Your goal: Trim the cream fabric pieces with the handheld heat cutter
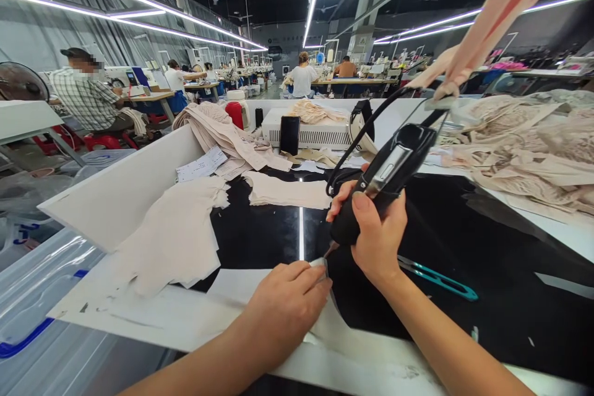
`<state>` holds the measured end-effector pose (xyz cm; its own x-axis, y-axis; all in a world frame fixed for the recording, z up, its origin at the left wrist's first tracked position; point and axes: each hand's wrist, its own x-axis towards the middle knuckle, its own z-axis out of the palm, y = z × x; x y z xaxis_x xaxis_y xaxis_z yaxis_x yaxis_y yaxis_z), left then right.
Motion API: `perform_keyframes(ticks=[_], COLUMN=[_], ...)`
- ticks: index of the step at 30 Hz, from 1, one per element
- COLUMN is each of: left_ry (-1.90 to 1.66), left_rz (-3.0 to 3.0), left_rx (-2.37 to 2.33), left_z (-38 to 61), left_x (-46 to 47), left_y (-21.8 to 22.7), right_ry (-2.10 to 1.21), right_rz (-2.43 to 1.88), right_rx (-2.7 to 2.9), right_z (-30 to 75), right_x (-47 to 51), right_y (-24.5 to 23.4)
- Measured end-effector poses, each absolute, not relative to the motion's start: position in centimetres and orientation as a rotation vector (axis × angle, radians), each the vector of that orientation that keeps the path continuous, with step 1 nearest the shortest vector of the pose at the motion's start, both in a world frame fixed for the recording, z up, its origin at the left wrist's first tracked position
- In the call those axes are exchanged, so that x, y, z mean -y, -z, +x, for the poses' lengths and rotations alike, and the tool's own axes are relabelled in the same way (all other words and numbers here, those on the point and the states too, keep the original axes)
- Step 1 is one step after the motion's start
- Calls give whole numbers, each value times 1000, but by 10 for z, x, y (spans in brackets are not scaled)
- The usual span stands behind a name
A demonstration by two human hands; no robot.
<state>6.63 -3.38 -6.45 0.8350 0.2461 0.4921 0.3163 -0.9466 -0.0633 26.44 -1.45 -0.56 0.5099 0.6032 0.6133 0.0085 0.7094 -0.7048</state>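
Note:
My right hand [378,223] is wrapped around a black corded power hand tool [392,164] with a silver lever and a narrow metal tip. The tool slants downward, its tip close to the fingers of my left hand [290,297]. Those fingers are curled over the edge of a pale fabric piece [335,315] near the table's front; part of the piece is hidden beneath the hand. Teal-handled tweezers [443,281] lie on the black tabletop [269,238], right of my right wrist. A pink fabric strip [501,18] and a wire connect to the tool's upper end.
Pale cut pieces [179,235] are stacked at left, and another stack [290,190] lies behind my hands. A phone [290,135] leans on a white vented box [271,127]. Lace fabric [533,142] is heaped at right. A white side panel [125,189] borders the table; other people work beyond.

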Motion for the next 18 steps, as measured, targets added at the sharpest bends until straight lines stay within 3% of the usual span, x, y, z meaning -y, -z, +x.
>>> perform_keyframes(ticks=[18], left_ry=[788], left_rz=[-2798], left_rx=[430], left_z=[67], left_x=[33], left_y=[62], right_ry=[-373], right_rz=[-700], right_rx=[995], right_z=[266], right_x=[11], right_y=[8])
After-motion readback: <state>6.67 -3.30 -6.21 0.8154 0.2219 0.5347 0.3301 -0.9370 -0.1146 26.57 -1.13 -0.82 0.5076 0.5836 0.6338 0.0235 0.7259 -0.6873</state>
